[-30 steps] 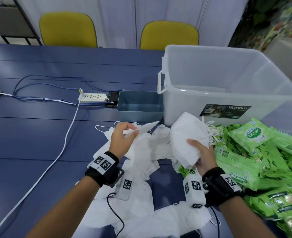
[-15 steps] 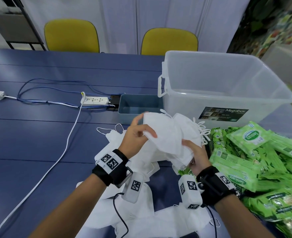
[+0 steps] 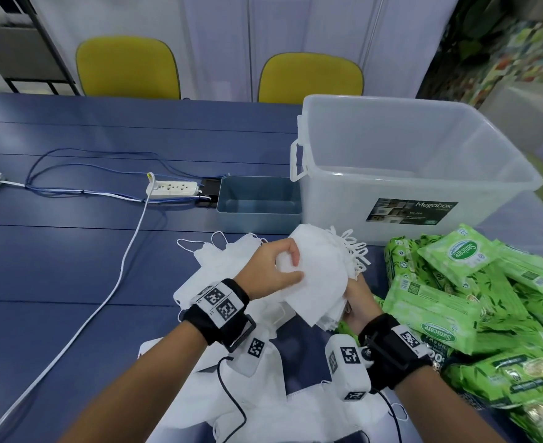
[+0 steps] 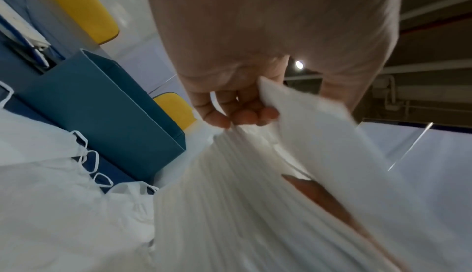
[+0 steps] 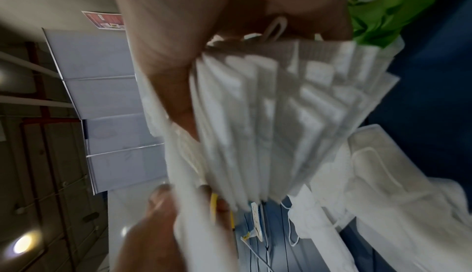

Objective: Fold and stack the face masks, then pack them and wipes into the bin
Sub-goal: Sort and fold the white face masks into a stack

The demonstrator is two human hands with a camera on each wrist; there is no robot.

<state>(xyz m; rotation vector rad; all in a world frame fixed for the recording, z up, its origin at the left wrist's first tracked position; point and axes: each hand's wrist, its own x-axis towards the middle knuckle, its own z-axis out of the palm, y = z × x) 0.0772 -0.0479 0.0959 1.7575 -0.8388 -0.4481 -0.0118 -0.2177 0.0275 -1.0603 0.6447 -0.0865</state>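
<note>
Left hand (image 3: pixel 271 276) pinching one folded face mask (image 3: pixel 315 266) against the stack of folded masks (image 3: pixel 331 302) gripped in the right hand (image 3: pixel 359 305), above loose masks (image 3: pixel 232 398) on the table. Best squared edge to edge, ear loops to one side, before release. Beyond, Sanicare wipes packs (image 3: pixel 455 308) and the clear Megabox bin (image 3: pixel 423 174), still unpacked.

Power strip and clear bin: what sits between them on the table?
In the head view, a small blue-grey open box sits between the power strip and the clear bin, beside the bin's wall.
</note>
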